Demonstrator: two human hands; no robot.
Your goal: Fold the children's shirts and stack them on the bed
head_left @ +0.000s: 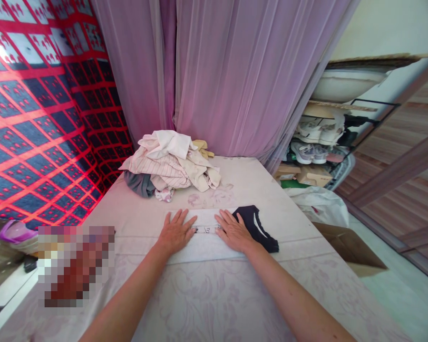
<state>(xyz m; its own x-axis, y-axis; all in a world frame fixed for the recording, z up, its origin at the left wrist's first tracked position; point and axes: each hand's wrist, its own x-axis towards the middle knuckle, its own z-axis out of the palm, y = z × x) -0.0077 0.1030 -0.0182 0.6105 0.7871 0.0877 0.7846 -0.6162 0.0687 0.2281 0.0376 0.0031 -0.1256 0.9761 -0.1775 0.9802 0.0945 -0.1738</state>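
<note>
A light grey shirt point(207, 247) with a black neck part and a line of dark lettering lies flat on the bed-like surface point(207, 299), its neck end to the right. My left hand point(176, 231) rests on the shirt's left part, fingers spread and palm down. Flat on its right part, close to the black section, is my right hand point(234, 231), also with fingers stretched out. Neither hand grips the cloth. Beyond them, a heap of clothes point(167, 164) in pink, white, cream and dark grey sits at the far left of the surface.
Purple curtains point(235, 80) hang behind the far edge, and a red-and-dark patterned curtain point(39, 118) hangs at left. On the right stand a shoe rack with grey sneakers point(308, 153) and an open cardboard box point(349, 244). A blurred patch covers something at lower left.
</note>
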